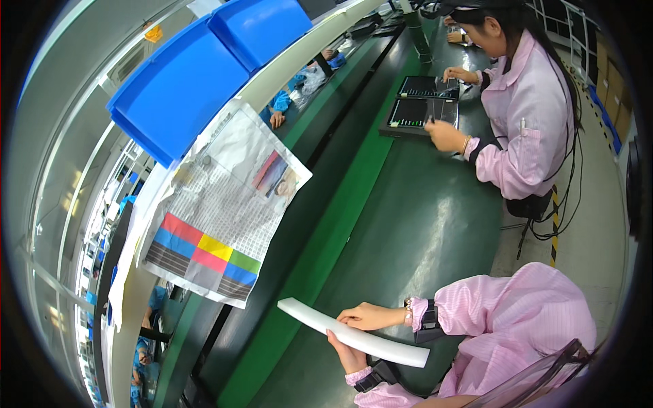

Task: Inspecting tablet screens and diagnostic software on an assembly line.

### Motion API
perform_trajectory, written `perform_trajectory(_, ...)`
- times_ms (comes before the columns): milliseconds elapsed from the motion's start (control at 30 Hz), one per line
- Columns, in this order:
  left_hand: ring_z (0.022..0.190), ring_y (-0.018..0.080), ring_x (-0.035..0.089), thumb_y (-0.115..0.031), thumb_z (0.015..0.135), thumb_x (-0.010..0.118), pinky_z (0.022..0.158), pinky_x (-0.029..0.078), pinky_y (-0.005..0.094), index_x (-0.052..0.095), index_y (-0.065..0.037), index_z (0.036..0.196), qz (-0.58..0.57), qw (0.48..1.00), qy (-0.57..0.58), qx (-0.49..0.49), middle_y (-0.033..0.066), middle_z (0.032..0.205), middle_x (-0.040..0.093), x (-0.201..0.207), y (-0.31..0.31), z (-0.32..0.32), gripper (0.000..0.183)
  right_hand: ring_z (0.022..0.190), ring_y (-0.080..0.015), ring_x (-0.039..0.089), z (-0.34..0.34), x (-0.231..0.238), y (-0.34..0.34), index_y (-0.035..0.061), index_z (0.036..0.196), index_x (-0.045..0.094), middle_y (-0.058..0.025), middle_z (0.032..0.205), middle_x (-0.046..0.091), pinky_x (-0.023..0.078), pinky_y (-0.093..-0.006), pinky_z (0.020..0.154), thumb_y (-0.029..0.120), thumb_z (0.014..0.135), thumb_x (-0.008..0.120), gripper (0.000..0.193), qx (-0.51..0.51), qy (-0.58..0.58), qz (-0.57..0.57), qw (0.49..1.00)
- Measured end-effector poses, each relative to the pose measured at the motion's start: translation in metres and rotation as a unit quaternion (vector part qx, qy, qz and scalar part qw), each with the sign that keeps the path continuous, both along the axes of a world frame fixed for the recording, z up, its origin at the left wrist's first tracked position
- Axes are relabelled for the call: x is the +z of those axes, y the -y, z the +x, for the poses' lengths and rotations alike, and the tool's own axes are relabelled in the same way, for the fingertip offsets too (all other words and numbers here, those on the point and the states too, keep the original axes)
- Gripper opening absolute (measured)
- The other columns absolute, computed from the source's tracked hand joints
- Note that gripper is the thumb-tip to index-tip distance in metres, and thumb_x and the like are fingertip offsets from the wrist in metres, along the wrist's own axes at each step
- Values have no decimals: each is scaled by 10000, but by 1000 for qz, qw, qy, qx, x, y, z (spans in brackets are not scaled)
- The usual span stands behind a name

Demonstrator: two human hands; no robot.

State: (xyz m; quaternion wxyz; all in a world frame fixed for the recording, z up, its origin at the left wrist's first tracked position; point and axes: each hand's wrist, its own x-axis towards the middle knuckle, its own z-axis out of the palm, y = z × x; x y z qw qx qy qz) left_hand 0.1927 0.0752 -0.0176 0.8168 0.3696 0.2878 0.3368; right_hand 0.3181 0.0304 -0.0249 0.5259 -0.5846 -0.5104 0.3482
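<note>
A long, slightly bowed white strip that looks like foam [394,349] is held over the dark green bench. My left hand [347,354] grips it from the near side, thumb at its edge and the other fingers hidden beneath. On the far side, my right hand [371,316] has its fingers bent against the strip's upper edge, close to the left hand. Both ends of the strip stick out past my hands. Pink striped sleeves and black wrist straps cover my forearms.
A printed sheet with colour blocks [224,251] hangs from the rail at the left, below blue bins [183,81]. Further up the bench [381,224], a co-worker in pink [524,115] handles clear film over black panels [418,112]. Cables [561,224] hang beside that person.
</note>
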Motion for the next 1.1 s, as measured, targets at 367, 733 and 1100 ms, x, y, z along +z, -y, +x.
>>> perform_trajectory(367,982,171,541,-545,950,352,829,459,308,450,-56,1177,-11,1000,-12,-7,62,1073,534,-2,0,-6,548,754,-297,671,-3,-4,-1,65,1118,606,-164,866,677,524,-356,693,225,916,490,282,-9,-4,28,1000)
perform_trajectory(733,1125,211,476,-562,939,364,961,389,341,391,-28,1275,-8,999,-31,-19,102,1190,479,-2,0,-9,632,615,-282,655,-3,-6,-2,50,1029,629,-160,757,672,520,-363,604,198,903,442,270,-31,6,50,998)
perform_trajectory(1100,1142,206,464,-592,928,345,972,382,336,382,-32,1276,14,999,-36,-21,105,1191,472,-4,0,-7,661,647,-304,659,-3,-5,0,30,1037,617,-175,777,671,522,-368,606,197,913,462,260,-26,8,41,999)
